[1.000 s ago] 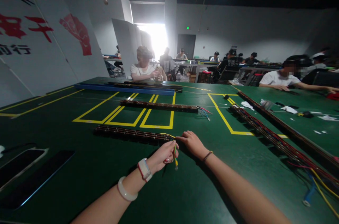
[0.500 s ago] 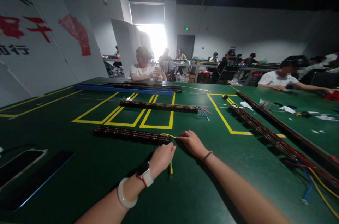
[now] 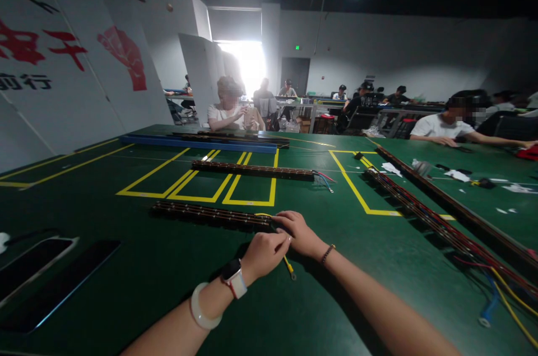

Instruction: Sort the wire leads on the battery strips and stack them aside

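Observation:
A long dark strip (image 3: 210,215) with rows of small parts lies across the green table (image 3: 168,289) in front of me. A yellow wire (image 3: 288,266) comes out of its right end and trails toward me. My left hand (image 3: 264,253), with a watch and a pale bangle on the wrist, is closed in a pinch on this wire. My right hand (image 3: 296,231) rests with curled fingers on the strip's right end, touching the left hand.
A second dark strip (image 3: 252,170) lies inside yellow floor-style markings further off. Long wired strips (image 3: 441,227) run along the right. Two phones (image 3: 37,277) lie at the left. A blue rail (image 3: 197,143) sits at the far edge. Other people sit at tables behind.
My left hand has moved up toward the strip's end and now meets my right hand. The yellow wire's free end has swung from below the left hand out to the right.

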